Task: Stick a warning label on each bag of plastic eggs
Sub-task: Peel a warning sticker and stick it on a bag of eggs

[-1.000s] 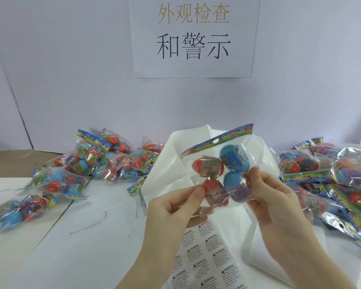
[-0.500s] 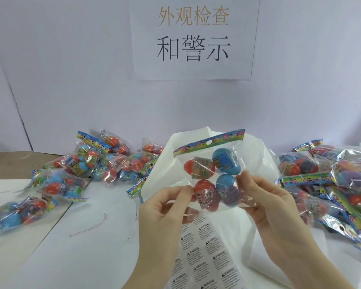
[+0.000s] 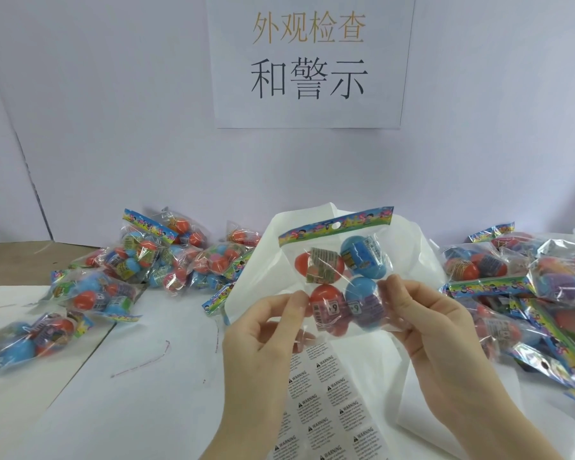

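Fingers (image 3: pixel 296 302) of both hands pinch the egg bag (image 3: pixel 342 277) above the label sheet (image 3: pixel 326 410).

We see a bright, even light with only soft, faint shadows. Shiny glare spots sit on the bags at the right (image 3: pixel 545 287). The edges look bent and a bit blurry.

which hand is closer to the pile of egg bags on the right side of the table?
Right. The right hand pinches the held bag beside the right pile; the left hand holds the bag's far edge, farther from that pile.
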`<state>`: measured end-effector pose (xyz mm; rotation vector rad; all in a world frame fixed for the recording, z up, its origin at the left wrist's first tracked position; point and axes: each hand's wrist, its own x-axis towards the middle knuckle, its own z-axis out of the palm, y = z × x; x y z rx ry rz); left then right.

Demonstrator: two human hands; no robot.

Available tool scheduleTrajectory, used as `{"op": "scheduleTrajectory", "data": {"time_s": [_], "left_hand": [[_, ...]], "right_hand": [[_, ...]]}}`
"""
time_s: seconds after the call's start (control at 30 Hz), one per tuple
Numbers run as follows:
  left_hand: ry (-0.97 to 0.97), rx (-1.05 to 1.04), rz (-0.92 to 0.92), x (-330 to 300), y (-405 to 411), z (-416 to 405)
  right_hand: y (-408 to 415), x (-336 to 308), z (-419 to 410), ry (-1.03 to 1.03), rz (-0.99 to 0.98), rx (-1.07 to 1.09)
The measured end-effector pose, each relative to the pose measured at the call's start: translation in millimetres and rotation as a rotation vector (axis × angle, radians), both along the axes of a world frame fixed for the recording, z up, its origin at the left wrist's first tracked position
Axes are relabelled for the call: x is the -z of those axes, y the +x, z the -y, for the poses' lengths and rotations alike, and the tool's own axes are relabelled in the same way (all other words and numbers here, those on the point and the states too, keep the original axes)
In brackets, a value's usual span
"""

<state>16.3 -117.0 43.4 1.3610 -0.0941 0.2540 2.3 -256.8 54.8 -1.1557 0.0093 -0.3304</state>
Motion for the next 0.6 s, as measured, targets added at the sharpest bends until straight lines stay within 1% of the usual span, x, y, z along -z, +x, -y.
{"op": "scheduleTrajectory", "data": {"time_s": [0.07, 0.17, 0.27, 0.43, 0.53, 0.6], "left_hand": [[-0.058, 0.058, -0.078, -0.9, 2.1, -1.5], [-0.170, 0.217, -0.205, -3.0, 4.8, -3.4], [-0.195, 0.307, -0.245, -3.7, 5.0, -2.7], [-0.190, 0.283, -0.207, -1.1, 6.4, -3.6], [-0.101, 0.161, -0.091, 0.5, 7.0, -3.8], [-0.062, 0.122, -0.016, -1.8, 4.7, -2.1]], "right_hand": [[-0.1, 0.1, 0.3, 0.010, -0.003, -0.012], [1.1, 1.3, 1.5, 0.042, -0.018, -0.008], [2.5, 2.2, 2.5, 0.062, -0.037, -0.006], [2.2, 2.3, 2.4, 0.100, -0.036, -0.002], [2.3, 2.7, 1.6, 0.069, -0.008, 0.056], [2.3, 2.9, 1.0, 0.037, 0.020, 0.115]]}}
